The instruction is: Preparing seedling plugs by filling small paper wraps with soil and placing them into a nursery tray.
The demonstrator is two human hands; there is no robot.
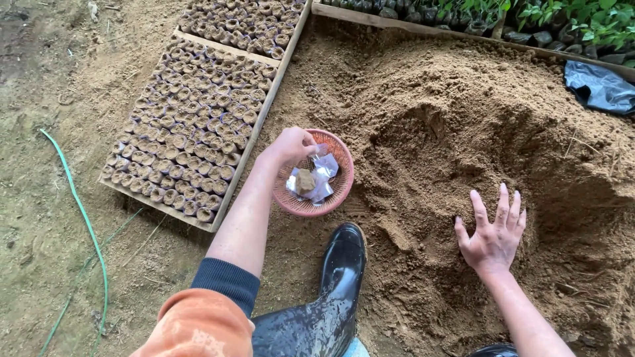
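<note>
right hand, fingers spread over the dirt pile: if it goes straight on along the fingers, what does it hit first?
Most likely the soil mound itself. The right hand points up-frame with fingers spread, at or just above the scooped hollow, and the hollow's rising back wall lies directly ahead. How high the hand sits above the soil is unclear.

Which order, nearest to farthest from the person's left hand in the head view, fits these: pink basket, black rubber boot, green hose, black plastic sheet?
1. pink basket, right under the left hand
2. black rubber boot, below the hand, toward the person
3. green hose, far out on the left
4. black plastic sheet, upper right corner
</note>
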